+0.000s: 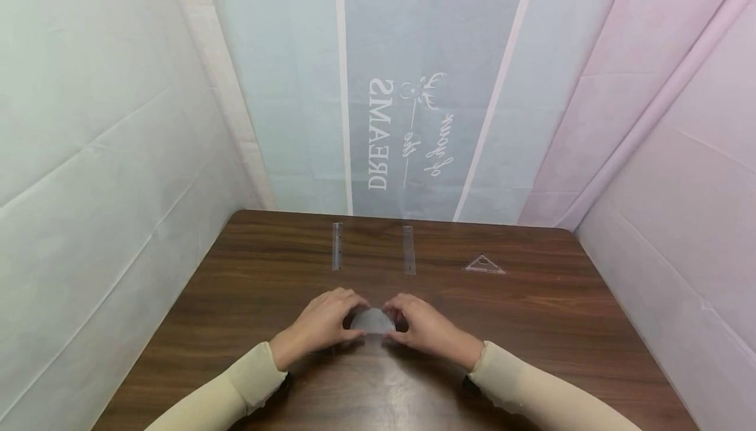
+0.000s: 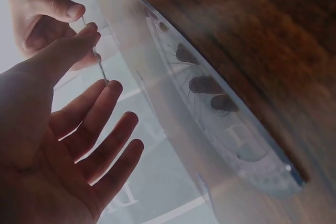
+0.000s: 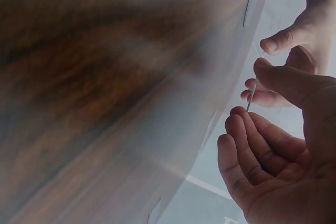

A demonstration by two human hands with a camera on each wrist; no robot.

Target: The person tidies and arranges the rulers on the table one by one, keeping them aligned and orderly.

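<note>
Both hands hold a clear half-round protractor [image 1: 373, 321] between them, above the table near the middle. My left hand [image 1: 328, 321] pinches its left side between thumb and fingertips, and my right hand [image 1: 426, 327] does the same on the right. Seen edge-on, the protractor [image 2: 102, 68] is a thin line in the left wrist view; the last two fingers of the left hand [image 2: 79, 135] spread free of it. From the right wrist, the protractor [image 3: 252, 95] also shows as a thin edge at the fingertips of the right hand [image 3: 278, 150].
Two clear rulers [image 1: 337, 246] [image 1: 409, 250] and a clear set square [image 1: 484, 264] lie toward the back of the brown wooden table [image 1: 549, 326]. A clear flat piece with cut-outs [image 2: 252, 148] lies near the left wrist. Pale cloth walls [image 1: 106, 155] surround the table.
</note>
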